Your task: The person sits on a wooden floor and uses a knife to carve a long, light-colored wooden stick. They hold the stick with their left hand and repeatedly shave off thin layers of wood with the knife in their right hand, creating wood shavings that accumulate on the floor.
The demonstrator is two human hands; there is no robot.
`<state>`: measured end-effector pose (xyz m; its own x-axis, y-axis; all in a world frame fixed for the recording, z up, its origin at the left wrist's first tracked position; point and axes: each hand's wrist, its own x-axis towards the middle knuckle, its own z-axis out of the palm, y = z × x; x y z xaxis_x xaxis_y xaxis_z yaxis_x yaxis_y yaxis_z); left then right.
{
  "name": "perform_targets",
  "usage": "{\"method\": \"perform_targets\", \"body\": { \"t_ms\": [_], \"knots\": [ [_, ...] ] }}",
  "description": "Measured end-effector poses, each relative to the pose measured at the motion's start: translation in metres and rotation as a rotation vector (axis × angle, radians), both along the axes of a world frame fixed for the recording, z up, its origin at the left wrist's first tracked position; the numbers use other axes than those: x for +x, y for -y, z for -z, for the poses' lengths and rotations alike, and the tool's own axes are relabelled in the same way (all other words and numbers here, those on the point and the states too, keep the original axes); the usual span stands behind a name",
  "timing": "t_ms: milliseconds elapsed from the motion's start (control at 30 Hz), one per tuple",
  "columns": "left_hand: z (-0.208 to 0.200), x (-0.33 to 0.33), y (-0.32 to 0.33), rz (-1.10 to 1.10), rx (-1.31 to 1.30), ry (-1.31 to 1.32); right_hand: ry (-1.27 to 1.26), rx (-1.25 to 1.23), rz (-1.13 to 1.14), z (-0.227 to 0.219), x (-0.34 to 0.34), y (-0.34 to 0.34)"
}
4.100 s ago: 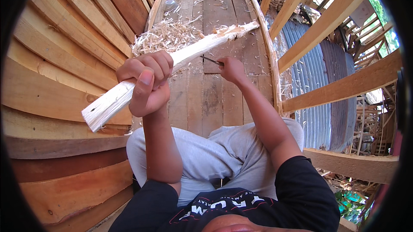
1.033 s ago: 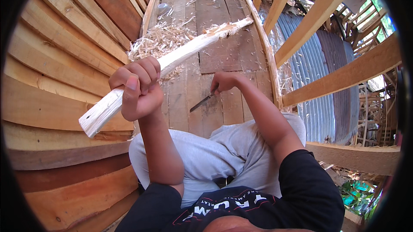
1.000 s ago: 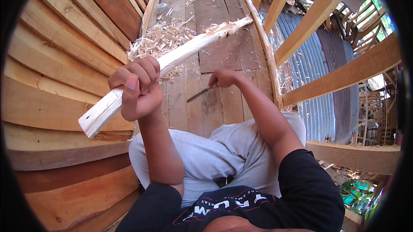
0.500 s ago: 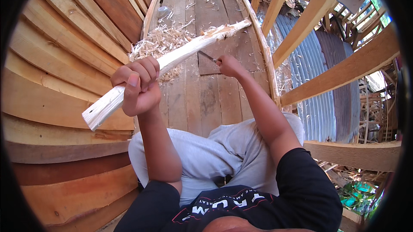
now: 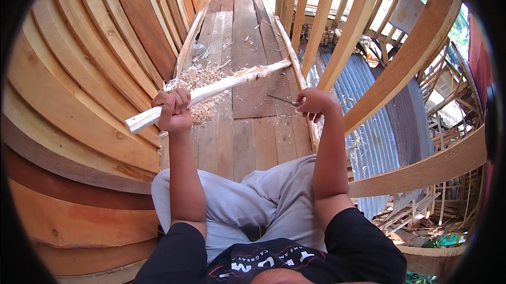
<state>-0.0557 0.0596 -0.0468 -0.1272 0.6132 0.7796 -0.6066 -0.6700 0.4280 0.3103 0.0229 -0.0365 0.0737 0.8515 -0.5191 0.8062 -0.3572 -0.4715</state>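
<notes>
My left hand [image 5: 175, 110] is wrapped round a pale, peeled wooden pole [image 5: 221, 85] near its thick squared end. The pole slants up to the right, its far end at the wooden rail along the floor's right side, with bits of brown bark left there. In my right hand [image 5: 316, 101] is a thin-bladed knife [image 5: 281, 99]. Its narrow dark blade points left, below the pole and apart from it. The fingers close round the handle, which is mostly hidden. Wood shavings [image 5: 203, 107] lie heaped behind and below the pole, close to my left hand.
Upright planks [image 5: 89, 73] form a wall at the left. Wooden railing slats [image 5: 350, 26] stand at the right, with corrugated metal sheets [image 5: 363, 120] beyond. A small clear container [image 5: 198, 49] sits on the plank floor [image 5: 242, 147]. My crossed legs [image 5: 237, 194] take up the near floor.
My right hand has moved right with the knife, away from the pole. The head view has shifted, so the pole and my left hand appear lower and smaller. My left hand keeps its grip.
</notes>
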Motion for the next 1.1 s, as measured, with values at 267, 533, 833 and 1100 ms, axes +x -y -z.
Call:
{"method": "perform_targets", "body": {
  "t_ms": [267,533,833,1100],
  "knots": [
    [-0.019,0.031,0.023,0.066,0.048,-0.057,-0.17,0.64,0.014,-0.013,-0.019,0.011],
    [-0.044,0.043,0.048,0.091,0.144,-0.107,-0.513,0.781,0.005,0.019,-0.047,0.007],
    [-0.045,0.043,0.049,0.05,0.152,-0.171,-0.519,0.718,-0.117,0.04,-0.08,-0.015],
    [-0.044,0.037,0.043,0.057,0.153,-0.188,-0.655,0.758,-0.168,0.052,-0.09,-0.025]
  ]
}}
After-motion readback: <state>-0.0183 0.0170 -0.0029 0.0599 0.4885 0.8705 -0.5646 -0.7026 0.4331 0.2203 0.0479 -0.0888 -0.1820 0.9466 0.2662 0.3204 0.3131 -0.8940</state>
